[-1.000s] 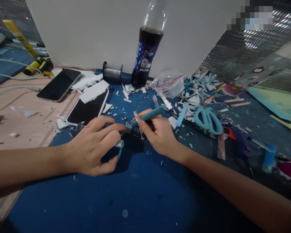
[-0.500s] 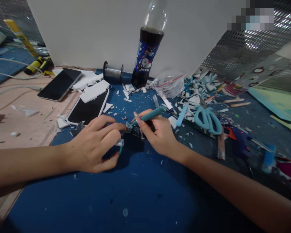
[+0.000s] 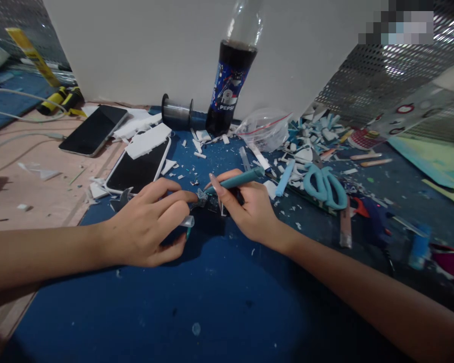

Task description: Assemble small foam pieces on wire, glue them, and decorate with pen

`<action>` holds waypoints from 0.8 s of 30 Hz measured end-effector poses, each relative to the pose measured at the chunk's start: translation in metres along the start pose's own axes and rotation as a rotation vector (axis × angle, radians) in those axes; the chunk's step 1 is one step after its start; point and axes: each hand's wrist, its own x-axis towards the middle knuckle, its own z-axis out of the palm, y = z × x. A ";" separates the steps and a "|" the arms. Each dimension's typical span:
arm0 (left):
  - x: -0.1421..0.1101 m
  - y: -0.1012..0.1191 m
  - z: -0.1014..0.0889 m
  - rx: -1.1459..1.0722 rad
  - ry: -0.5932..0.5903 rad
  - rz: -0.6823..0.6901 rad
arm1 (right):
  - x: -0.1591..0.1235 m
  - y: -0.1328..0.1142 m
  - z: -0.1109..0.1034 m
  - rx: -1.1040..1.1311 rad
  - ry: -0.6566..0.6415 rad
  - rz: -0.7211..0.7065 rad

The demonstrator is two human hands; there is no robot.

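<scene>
My right hand [image 3: 249, 206] is closed round a teal pen [image 3: 238, 179], its thumb laid along the barrel. The pen's tip meets a small grey-blue speckled piece [image 3: 202, 196] above the blue mat. A fingertip of my left hand [image 3: 151, 222] touches the left side of that piece. Between the left hand's curled fingers sits a clear-ended tube [image 3: 189, 221], mostly hidden, with a bit of teal below it. A dark flat thing with a thin pale edge [image 3: 222, 206] lies under the right fingers; its kind is unclear. Dark grey cut pieces [image 3: 121, 200] lie behind the left wrist.
Two phones [image 3: 94, 130] lie at the left, one under white foam scraps [image 3: 148, 140]. A spool [image 3: 177, 113] and a Pepsi bottle [image 3: 230, 91] stand by the white board. On the right are a plastic bag [image 3: 267, 131], foam offcuts, scissors [image 3: 325, 186] and a glue gun [image 3: 374, 222].
The pen's rear end has shifted slightly right, and its tip stays at the speckled piece. My left hand has barely moved.
</scene>
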 end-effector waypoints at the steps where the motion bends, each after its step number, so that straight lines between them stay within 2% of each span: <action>1: 0.000 0.000 0.000 0.000 -0.001 0.002 | 0.000 0.000 0.000 0.006 -0.010 -0.001; 6: 0.000 -0.001 -0.001 0.010 -0.003 0.004 | 0.001 0.000 0.000 0.057 -0.062 0.011; 24: 0.000 -0.001 -0.001 0.019 -0.001 0.012 | 0.003 -0.001 0.001 0.060 -0.090 0.014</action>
